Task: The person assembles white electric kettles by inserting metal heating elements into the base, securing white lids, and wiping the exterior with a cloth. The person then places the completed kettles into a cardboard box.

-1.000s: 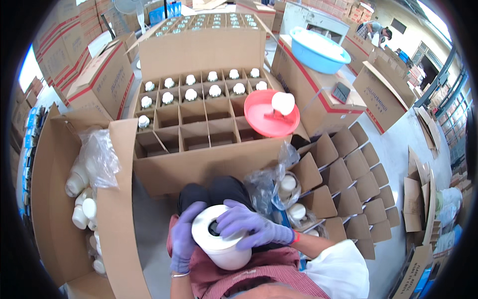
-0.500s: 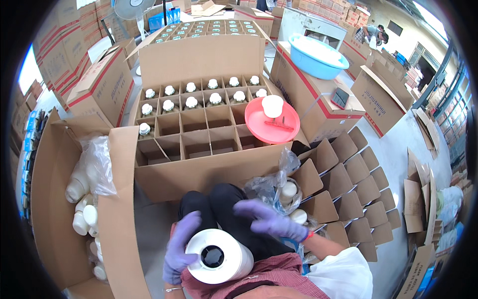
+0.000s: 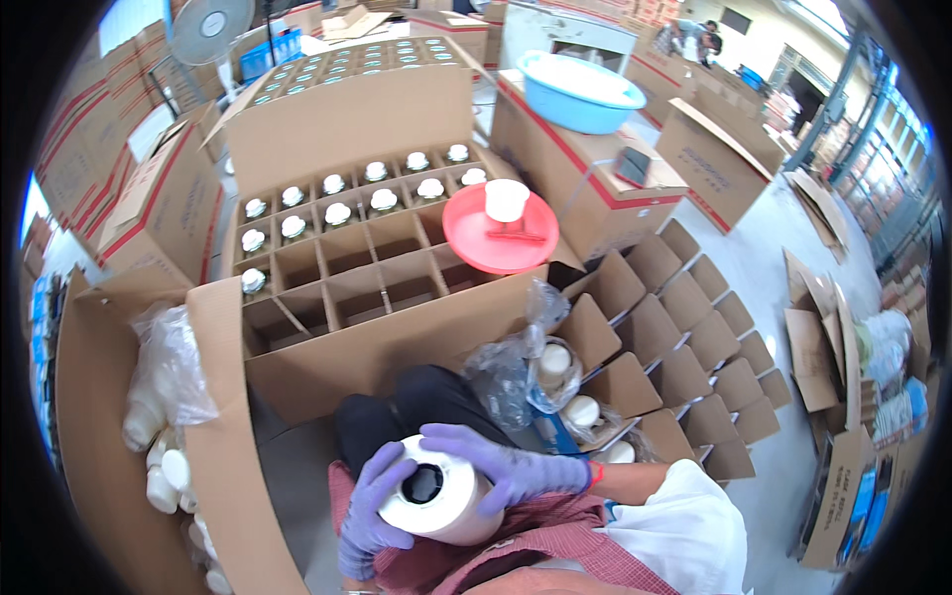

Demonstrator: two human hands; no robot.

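A white roll with a dark core (image 3: 433, 493) rests on my lap, its open end facing up. My left hand (image 3: 371, 508), in a purple glove, cups its left side. My right hand (image 3: 506, 465), also gloved, lies over its top right edge. In front of my knees stands an open cardboard box with a divider grid (image 3: 352, 283); white-capped bottles fill its far rows and the near cells are empty. A clear plastic bag of white bottles (image 3: 540, 372) lies just right of my knee.
A red lid with a white cup (image 3: 499, 228) sits on the box's right corner. A loose cardboard divider grid (image 3: 684, 347) lies to the right. Bagged white bottles (image 3: 164, 397) fill a box on the left. A blue basin (image 3: 580, 91) and a fan (image 3: 210, 25) stand behind.
The roll has tipped so its dark core faces up. My right hand left it half a second ago and is back on its top edge. My view tilted down a little.
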